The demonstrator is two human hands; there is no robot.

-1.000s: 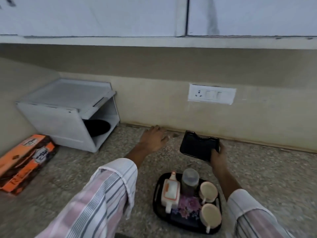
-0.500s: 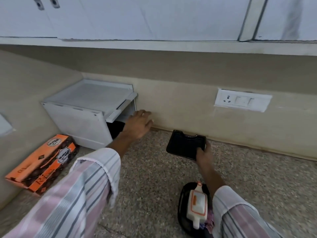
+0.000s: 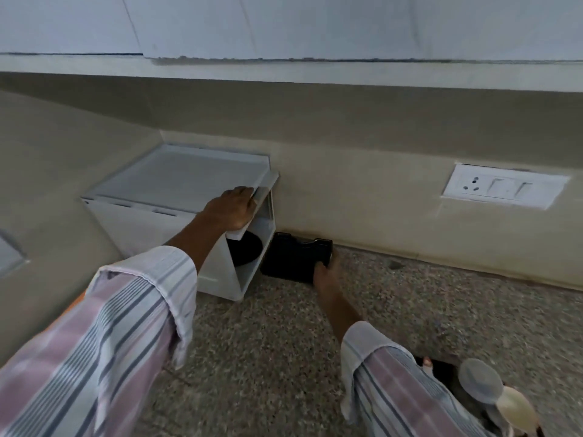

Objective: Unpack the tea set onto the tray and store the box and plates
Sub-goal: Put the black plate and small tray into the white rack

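Observation:
My right hand [image 3: 325,274] grips a black rectangular plate [image 3: 293,257] by its right edge, holding it just beside the open front of a white storage cabinet [image 3: 151,216] on the counter. My left hand [image 3: 232,209] grasps the cabinet's raised white door flap [image 3: 263,190] at its lower edge. Inside the cabinet a round black plate [image 3: 247,250] is partly visible. At the bottom right the black tray [image 3: 446,373] shows only a sliver, with a frosted glass [image 3: 481,384] and a cream cup [image 3: 517,411] on it, behind my right sleeve.
The speckled stone counter [image 3: 268,342] runs along a beige wall with a white switch and socket plate [image 3: 504,187]. White wall cupboards [image 3: 284,23] hang overhead. The cabinet sits in the left corner against the side wall.
My left hand has moved up and taken hold of the cabinet's door flap. My right hand has carried the black plate left to the cabinet's opening. The view has swung left, losing the orange box.

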